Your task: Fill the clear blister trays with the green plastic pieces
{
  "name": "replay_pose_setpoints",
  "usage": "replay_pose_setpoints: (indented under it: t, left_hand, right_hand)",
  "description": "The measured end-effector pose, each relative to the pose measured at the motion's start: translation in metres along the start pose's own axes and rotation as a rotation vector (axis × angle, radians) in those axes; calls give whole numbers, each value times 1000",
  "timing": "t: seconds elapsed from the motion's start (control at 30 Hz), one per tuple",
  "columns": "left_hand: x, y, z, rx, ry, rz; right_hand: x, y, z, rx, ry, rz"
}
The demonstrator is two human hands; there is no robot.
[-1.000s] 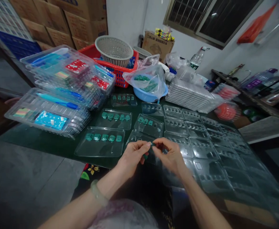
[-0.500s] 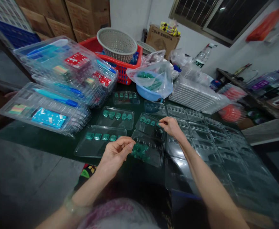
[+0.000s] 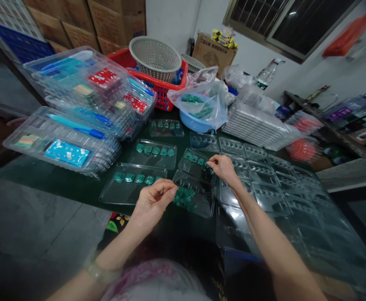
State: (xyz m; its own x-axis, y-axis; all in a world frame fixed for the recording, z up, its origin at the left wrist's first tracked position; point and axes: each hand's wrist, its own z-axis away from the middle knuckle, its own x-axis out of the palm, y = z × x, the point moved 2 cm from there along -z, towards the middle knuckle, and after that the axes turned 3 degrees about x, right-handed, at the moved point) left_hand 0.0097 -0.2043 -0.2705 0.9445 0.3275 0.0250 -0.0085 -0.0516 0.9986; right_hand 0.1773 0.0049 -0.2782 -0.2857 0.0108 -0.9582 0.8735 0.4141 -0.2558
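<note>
My right hand (image 3: 222, 167) is over a clear plastic tray (image 3: 192, 170), its thumb and finger pinched on a small translucent green plastic gem (image 3: 207, 164) at the end of that tray's row of gems. Closer to me, my left hand (image 3: 156, 200) has its fingertips pressed together beside a loose pile of green gems (image 3: 185, 198). That pile lies in another clear tray (image 3: 205, 200). Whatever the left fingers hold is too small to make out. To the left, one tray (image 3: 120, 195) and another behind it (image 3: 148, 162) each carry a row of gems.
Several clear trays (image 3: 266, 198) cover the table's right side. Behind stands a blue basin (image 3: 191, 122) with a plastic bag of green pieces. Packed clear cases (image 3: 73, 169) are stacked at left, near a red basket (image 3: 162, 90) and grey colander (image 3: 154, 54).
Both hands stay almost where they were, fingers still pinched. The right fingertips have shifted very slightly at the row's end. The whole view has moved a little.
</note>
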Motion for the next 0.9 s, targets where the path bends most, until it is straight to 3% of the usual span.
replay_pose_setpoints:
  t: [0.2, 0.33, 0.57, 0.9]
  left_hand:
    - [2, 0, 0, 15, -16, -52]
    - [2, 1, 1, 32, 4, -68]
    - [0, 3, 4, 90, 27, -132]
    - [2, -4, 3, 154, 17, -164]
  right_hand:
    - [5, -8, 2, 125, -20, 119]
    - [0, -9, 5, 132, -55, 165]
    - [0, -1, 1, -73, -54, 146]
    - [21, 14, -11, -223, -83, 86]
